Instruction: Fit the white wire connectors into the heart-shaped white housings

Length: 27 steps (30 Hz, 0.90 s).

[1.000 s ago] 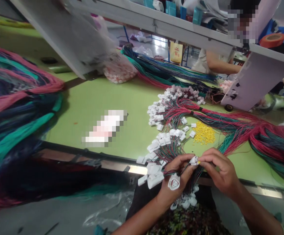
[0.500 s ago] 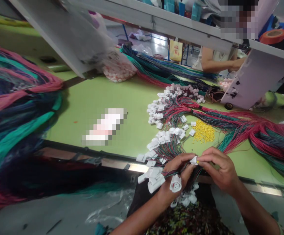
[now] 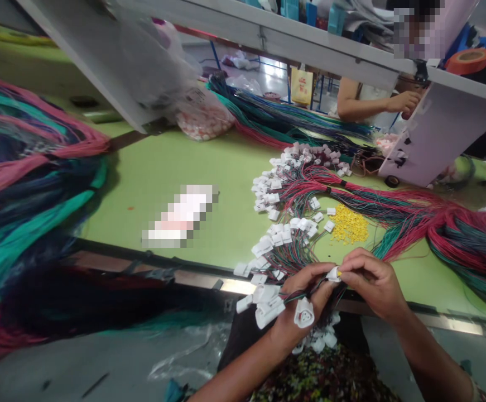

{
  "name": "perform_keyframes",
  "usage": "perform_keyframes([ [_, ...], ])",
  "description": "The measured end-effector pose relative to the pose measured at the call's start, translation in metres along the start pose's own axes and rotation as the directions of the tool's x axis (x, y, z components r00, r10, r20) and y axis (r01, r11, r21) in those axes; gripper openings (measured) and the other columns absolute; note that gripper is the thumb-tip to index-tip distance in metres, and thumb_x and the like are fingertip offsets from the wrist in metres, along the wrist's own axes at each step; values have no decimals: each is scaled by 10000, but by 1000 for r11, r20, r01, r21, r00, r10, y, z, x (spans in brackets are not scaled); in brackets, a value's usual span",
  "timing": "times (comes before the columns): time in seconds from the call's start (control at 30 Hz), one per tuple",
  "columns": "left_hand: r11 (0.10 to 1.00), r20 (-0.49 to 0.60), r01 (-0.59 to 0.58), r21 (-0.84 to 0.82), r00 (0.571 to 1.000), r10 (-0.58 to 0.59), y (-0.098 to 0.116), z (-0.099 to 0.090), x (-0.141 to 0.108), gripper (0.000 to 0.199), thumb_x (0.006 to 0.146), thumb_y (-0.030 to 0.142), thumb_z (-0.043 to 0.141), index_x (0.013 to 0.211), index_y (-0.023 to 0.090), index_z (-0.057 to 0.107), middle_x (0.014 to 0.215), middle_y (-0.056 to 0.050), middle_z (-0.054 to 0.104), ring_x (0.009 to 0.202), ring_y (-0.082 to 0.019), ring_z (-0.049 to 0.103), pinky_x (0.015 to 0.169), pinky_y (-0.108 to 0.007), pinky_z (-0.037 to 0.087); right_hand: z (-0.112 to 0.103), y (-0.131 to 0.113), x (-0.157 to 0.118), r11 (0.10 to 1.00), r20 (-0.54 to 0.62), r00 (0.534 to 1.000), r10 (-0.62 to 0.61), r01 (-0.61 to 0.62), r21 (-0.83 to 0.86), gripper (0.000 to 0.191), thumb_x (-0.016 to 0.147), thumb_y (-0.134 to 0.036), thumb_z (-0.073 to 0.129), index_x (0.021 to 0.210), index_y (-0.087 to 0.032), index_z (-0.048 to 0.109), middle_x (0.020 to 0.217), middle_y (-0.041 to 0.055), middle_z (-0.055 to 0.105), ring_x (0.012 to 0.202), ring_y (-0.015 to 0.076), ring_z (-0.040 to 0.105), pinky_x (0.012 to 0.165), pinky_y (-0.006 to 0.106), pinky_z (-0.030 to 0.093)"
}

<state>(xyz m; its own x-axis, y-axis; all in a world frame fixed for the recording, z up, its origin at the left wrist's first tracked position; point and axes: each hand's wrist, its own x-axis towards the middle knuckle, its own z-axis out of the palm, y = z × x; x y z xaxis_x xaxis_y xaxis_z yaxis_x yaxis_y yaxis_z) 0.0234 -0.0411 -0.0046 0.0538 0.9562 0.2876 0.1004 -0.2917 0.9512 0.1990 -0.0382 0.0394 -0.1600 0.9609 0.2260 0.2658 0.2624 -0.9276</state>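
My left hand [image 3: 305, 296] pinches a white wire connector [image 3: 333, 274] between thumb and forefinger above the table's front edge. Wires of other white connectors [image 3: 270, 306] run through the same hand. My right hand [image 3: 374, 282] meets it from the right, thumb and forefinger closed on a small yellow clip [image 3: 339, 273] at the connector's end. Whether the clip sits inside the connector cannot be made out. Just beyond the hands lies a pile of yellow clips [image 3: 349, 224]. Several more white connectors on red, green and dark wires fan out beside it.
Thick wire bundles [image 3: 447, 223] lie at the right, others [image 3: 37, 162] at the left. A pixelated flat object [image 3: 179, 218] rests on the green table [image 3: 112, 206]. A shelf with a white side panel [image 3: 443, 128] spans the back. Behind it a co-worker's arm [image 3: 362, 106] shows.
My right fingers have shifted slightly at the connector, and a bit more of the yellow clip shows. The connectors hanging at my left hand moved slightly right. The co-worker's hand has risen.
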Motion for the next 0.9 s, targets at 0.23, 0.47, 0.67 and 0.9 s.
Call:
perform_keyframes([
  [0.23,1000,12,25,-6,1000,-25,0,2,1,124,862,254,702,960,207,760,824,-52,799,656,-179,699,611,-289,563,-1,-8,0,997,7,999,-47,47,-53,123,951,-300,654,894,-227,734,882,39,665,839,180,627,707,288,517],
  [0.47,1000,9,11,-5,1000,-10,-2,2,0,130,870,250,699,975,196,752,846,-61,801,697,-182,714,636,-288,573,0,-9,-2,992,-2,996,-84,83,-95,84,938,-246,662,914,-239,741,936,47,650,849,178,616,654,270,499],
  [0.67,998,-8,-63,-11,998,63,4,2,4,115,855,189,708,956,207,759,871,-40,816,729,-172,745,685,-272,588,3,-5,-2,999,-13,999,-45,45,11,73,937,-250,670,906,-237,735,931,40,664,893,180,648,758,283,538],
  [0.9,996,1,-86,-21,996,86,7,0,4,131,843,173,713,955,206,771,881,-41,830,753,-180,769,716,-270,603,6,3,-2,953,12,990,143,-141,268,92,878,-310,755,915,-232,721,892,9,666,824,142,652,747,237,542],
])
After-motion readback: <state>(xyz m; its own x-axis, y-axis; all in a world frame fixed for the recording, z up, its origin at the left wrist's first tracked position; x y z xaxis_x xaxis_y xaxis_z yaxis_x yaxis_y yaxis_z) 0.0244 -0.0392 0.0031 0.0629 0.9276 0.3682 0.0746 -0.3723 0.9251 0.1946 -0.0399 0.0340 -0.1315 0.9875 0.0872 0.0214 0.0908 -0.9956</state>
